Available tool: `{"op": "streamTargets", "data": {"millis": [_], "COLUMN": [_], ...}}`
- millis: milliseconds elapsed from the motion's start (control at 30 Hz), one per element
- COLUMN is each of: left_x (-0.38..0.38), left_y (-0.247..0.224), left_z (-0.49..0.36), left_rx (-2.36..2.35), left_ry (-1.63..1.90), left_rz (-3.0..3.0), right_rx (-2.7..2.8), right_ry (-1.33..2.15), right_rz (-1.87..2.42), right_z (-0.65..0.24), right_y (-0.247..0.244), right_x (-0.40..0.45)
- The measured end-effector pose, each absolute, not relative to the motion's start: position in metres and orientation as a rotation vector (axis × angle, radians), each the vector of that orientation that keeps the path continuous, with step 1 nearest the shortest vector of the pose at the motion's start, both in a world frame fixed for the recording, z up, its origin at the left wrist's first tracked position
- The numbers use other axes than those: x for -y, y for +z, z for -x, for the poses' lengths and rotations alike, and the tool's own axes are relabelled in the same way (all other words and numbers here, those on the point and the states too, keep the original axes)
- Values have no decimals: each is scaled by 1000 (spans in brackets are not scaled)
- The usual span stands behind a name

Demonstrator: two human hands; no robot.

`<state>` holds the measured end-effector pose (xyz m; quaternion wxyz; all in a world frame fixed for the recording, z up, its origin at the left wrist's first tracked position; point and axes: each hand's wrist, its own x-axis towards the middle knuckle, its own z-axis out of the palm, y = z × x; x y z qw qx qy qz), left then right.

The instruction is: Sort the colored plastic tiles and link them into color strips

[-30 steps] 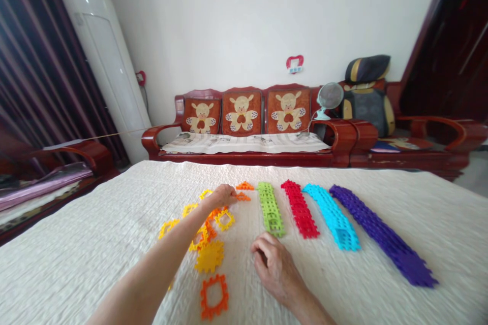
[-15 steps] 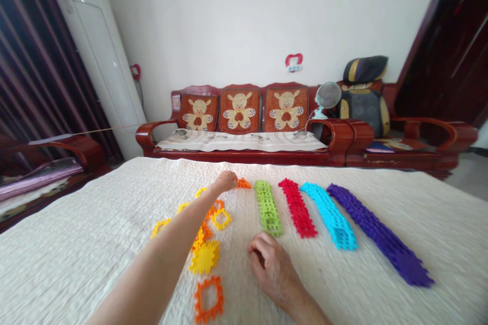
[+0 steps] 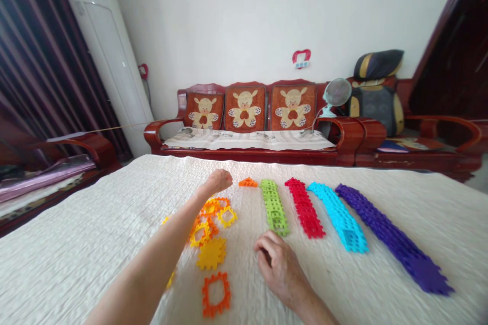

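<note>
My left hand is reached far across the table, fingers curled in, with nothing visible in it. Just to its right lies a small orange triangular building piece, apart from the fingertips. Under and beside my left forearm spreads a loose group of yellow and orange pieces, among them a yellow open frame, a solid yellow square and an orange open frame; the forearm hides some. My right hand rests in a loose fist near the close end of a green row of pieces.
Right of the green row lie a red row, a light-blue row and a long purple row, on a white quilted cloth. Beyond the table stands a wooden sofa with bear cushions and a small fan.
My left hand has drawn back a little to the left, away from the orange triangular piece it was touching. My right hand stays in its fist. The whole view has shifted slightly.
</note>
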<state>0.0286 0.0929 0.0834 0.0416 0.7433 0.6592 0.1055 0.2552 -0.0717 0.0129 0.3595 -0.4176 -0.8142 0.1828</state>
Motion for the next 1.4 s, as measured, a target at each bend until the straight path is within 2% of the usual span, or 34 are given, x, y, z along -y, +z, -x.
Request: {"op": "streamTargets", "data": {"millis": [300,700,1133,1400], "left_x": [-53,-58,-106,-100], "left_y": [70,61,61,50], "left_z": [-4,-29,-75,-82], "left_rx": [-2060,-2124,-2118,-2249], "left_ry": [104,526,433,482], "left_rz": [-2179,-2033,-1824,-1666], "right_rx": [2119,2120,2122,2111], "right_ry": [478,469,486,473], "right_rz": [1064,1074,1098,1083], "right_z": [-255,-254,-255,-254], "right_y": [12,13,14,13], "right_x": [69,70,72,71]}}
